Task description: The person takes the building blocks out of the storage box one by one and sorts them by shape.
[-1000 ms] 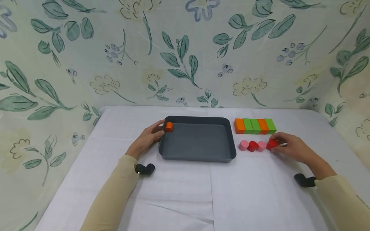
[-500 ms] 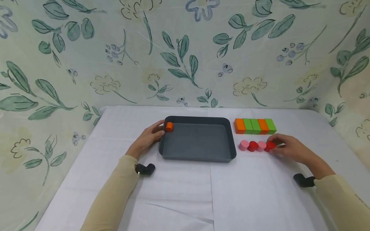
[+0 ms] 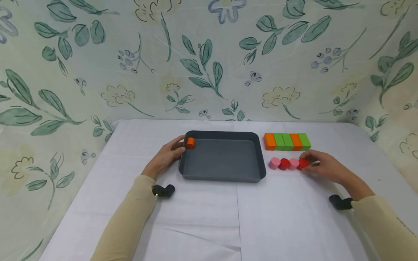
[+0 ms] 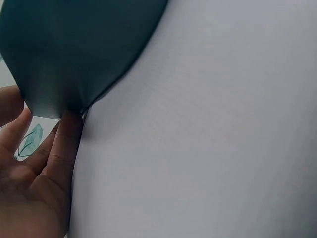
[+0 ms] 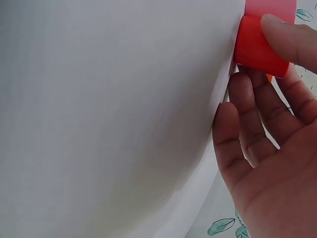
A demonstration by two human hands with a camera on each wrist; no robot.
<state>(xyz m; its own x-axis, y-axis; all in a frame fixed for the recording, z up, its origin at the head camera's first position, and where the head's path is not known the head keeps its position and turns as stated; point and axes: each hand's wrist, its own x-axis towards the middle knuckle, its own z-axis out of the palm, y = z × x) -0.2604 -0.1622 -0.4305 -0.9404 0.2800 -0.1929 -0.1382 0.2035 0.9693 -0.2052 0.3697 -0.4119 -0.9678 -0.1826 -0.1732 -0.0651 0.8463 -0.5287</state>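
Observation:
My right hand (image 3: pixel 324 166) pinches a red cylinder (image 3: pixel 303 164) between thumb and fingers, at the right end of a short row. In the right wrist view this red cylinder (image 5: pixel 260 47) sits against a pink cylinder (image 5: pixel 270 9), with the thumb on its face. Left of it in the row are a pink cylinder (image 3: pixel 293 164), a red cylinder (image 3: pixel 284 164) and another pink cylinder (image 3: pixel 274 163). My left hand (image 3: pixel 165 156) holds the left edge of a dark grey tray (image 3: pixel 222 174); the left wrist view shows the fingers against the tray's wall (image 4: pixel 74 54).
An orange cylinder (image 3: pixel 190 143) stands in the tray's far left corner. Behind the cylinder row, orange and green blocks (image 3: pixel 287 141) stand side by side. A white cloth (image 3: pixel 202 217) covers the table; a floral curtain (image 3: pixel 209 72) hangs behind it.
My right hand has moved slightly left with the red cylinder, closing the small gap to the neighbouring pink one. My left hand and the tray stay in place.

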